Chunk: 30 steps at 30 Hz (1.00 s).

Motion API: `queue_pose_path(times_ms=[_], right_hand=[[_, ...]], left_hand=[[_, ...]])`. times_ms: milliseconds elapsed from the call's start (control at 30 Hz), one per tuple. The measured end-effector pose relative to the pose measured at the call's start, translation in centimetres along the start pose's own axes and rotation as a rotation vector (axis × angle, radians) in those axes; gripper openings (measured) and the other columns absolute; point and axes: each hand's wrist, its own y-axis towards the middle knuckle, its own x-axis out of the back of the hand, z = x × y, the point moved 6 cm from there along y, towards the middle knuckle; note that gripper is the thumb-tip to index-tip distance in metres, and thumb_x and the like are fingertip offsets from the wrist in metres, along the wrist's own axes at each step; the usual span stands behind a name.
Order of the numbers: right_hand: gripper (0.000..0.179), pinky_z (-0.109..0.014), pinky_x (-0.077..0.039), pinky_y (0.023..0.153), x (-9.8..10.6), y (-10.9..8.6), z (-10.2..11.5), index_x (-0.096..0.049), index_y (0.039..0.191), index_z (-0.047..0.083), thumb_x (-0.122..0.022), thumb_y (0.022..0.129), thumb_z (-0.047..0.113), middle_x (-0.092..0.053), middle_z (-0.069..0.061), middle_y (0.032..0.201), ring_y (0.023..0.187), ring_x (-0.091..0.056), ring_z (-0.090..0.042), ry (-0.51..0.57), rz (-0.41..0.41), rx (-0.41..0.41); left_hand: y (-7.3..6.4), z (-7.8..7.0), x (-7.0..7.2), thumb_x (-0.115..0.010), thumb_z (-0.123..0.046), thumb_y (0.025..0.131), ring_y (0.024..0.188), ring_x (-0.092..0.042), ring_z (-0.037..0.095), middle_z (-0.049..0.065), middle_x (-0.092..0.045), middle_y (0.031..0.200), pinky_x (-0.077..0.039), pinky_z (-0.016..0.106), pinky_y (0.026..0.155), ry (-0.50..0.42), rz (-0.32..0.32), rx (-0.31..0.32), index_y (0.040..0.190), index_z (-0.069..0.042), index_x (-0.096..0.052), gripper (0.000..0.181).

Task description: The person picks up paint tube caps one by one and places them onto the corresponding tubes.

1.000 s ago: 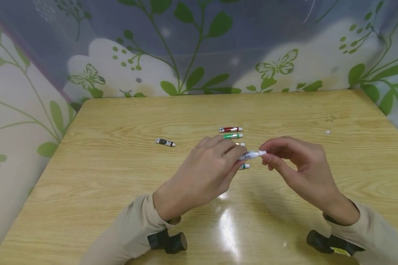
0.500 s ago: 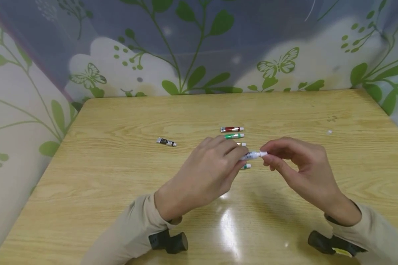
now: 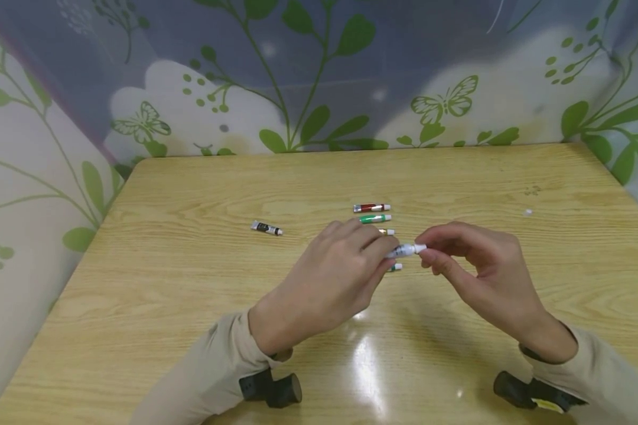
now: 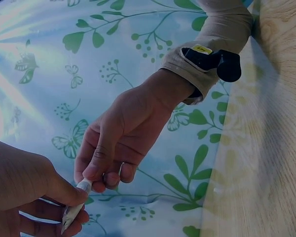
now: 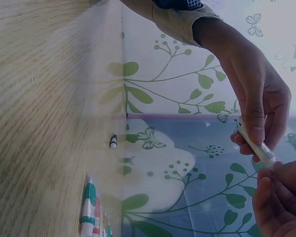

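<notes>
My left hand [image 3: 324, 277] pinches a small white paint tube [image 3: 402, 251] above the table, its capped end pointing right. Thumb and fingertips of my right hand [image 3: 486, 274] pinch the white cap [image 3: 420, 248] at that end. In the right wrist view, the tube [image 5: 259, 147] slants between both hands, away from the tabletop. Beyond and below my left hand lie a red paint tube [image 3: 371, 208], a green one [image 3: 375, 218], one with a yellow band [image 3: 387, 232] and a teal-banded one [image 3: 396, 267]. My left hand hides parts of these last tubes.
A black paint tube [image 3: 267, 228] lies apart on the left of the wooden table [image 3: 191, 283]. Near the right side is a tiny white piece [image 3: 528, 211], too small to identify. A leaf-patterned sheet [image 3: 329, 77] stands behind the table's back edge.
Both hands stay at nearly the same place on the tube. My right fingers and the cap shift very slightly; the tubes on the table lie as before.
</notes>
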Motion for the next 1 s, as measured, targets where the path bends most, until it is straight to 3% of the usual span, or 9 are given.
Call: queue_pose_path(times_ms=[400,767,933,1000], right_hand=[[0.009,-0.017,-0.053,0.065,0.09,0.08,0.06,-0.068,0.098,-0.004,-0.065,0.088,-0.004,-0.069,-0.005,0.086,0.067,-0.060,-0.005,-0.225,0.023,-0.054],[0.011,-0.017,-0.051,0.061,0.07,-0.03,-0.29,-0.068,0.093,-0.002,-0.064,0.086,-0.010,-0.068,-0.003,0.080,0.065,-0.060,-0.005,-0.292,0.031,-0.071],[0.004,-0.016,-0.050,0.060,0.10,-0.06,-0.31,-0.067,0.090,-0.001,-0.064,0.091,0.000,-0.066,0.001,0.076,0.063,-0.058,-0.005,-0.304,0.032,-0.062],[0.010,-0.015,-0.050,0.060,0.10,-0.05,-0.33,-0.067,0.089,0.000,-0.063,0.094,0.008,-0.064,0.002,0.074,0.062,-0.058,-0.005,-0.308,0.035,-0.060]], left_hand=[[-0.02,0.01,-0.21,-0.063,-0.012,0.094,0.089,-0.060,0.020,0.006,-0.068,0.095,-0.048,0.031,0.076,-0.021,-0.015,-0.008,0.105,-0.003,-0.068,0.015],[0.02,-0.13,-0.40,-0.063,-0.012,0.094,0.090,-0.060,0.020,0.005,-0.068,0.096,-0.049,0.030,0.079,-0.032,-0.005,-0.008,0.105,-0.003,-0.068,0.015],[0.05,-0.25,-0.36,-0.062,-0.013,0.095,0.092,-0.061,0.022,0.006,-0.068,0.097,-0.050,0.031,0.081,-0.033,0.003,-0.008,0.106,-0.002,-0.068,0.016],[0.06,-0.28,-0.38,-0.062,-0.013,0.095,0.093,-0.061,0.022,0.006,-0.068,0.098,-0.050,0.031,0.082,-0.026,0.005,-0.008,0.106,-0.002,-0.068,0.017]])
